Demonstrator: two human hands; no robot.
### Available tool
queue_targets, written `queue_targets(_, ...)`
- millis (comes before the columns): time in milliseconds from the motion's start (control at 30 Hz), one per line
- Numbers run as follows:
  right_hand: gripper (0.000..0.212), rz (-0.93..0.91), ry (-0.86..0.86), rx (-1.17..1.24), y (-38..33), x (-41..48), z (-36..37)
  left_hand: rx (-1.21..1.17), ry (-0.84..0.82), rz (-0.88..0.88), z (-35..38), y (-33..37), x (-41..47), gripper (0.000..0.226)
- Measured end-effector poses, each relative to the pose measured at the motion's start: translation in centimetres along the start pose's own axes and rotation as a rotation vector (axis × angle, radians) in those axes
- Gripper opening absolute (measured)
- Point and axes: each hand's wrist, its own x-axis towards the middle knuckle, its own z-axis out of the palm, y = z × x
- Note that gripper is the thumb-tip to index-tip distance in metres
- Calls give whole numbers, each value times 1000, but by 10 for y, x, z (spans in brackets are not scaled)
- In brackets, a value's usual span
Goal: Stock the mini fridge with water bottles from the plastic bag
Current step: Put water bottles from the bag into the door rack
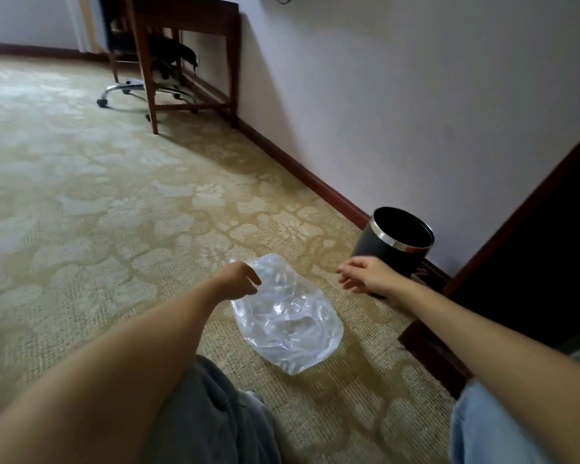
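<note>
A: Two hands out. Left hand (240, 279) was curled, fingers pinching the top edge of the plastic bag (287, 318). Right hand (365, 274) was loose, half-open, holding nothing, hovering in front of the bin (395, 242).

B: Bag position? Room?

A: Bag lay crumpled on the carpet (114, 212), between both arms. Open floor left; wall and baseboard (315, 182) right. No readable writing.

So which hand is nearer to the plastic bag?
Left. The left hand is at the far end of the bag and seems to pinch its edge. The right hand hangs open in the air, apart from the bag, near the bin.
</note>
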Motion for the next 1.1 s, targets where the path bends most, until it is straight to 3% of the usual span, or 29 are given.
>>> queue_targets(133, 22, -53, -103, -149, -54, 17, 16, -104, 86, -44, -7, -14, -1, 33)
queue_targets(267, 22, -23, -170, -204, -55, 29, 25, -119, 56, 0, 6, -3, 14, 34)
queue_targets(533, 26, 159, -258, -125, 40, 84, 83, 11, 50, 15, 64, -43, 41, 32)
queue_targets(667, 29, 247, -246, -221, 96, 131, 128, 98, 117, -7, 130, -90, 71, 44)
queue_targets(800, 27, 317, -353, -429, 156, 168, 173, 174, 169, 56, 179, -100, 131, 52)
queue_targets(933, 57, 397, -229, -496, 202, 205, 202, 495, 177, 65, 209, -109, 198, 60)
queue_targets(1067, 45, 552, -292, -606, 217, 240, 213, 530, 229, 185, 214, -122, 227, 67)
queue_targets(1100, 51, 486, -86, -812, 216, 251, 210, 514, 233, 246, 209, -123, 227, 70)
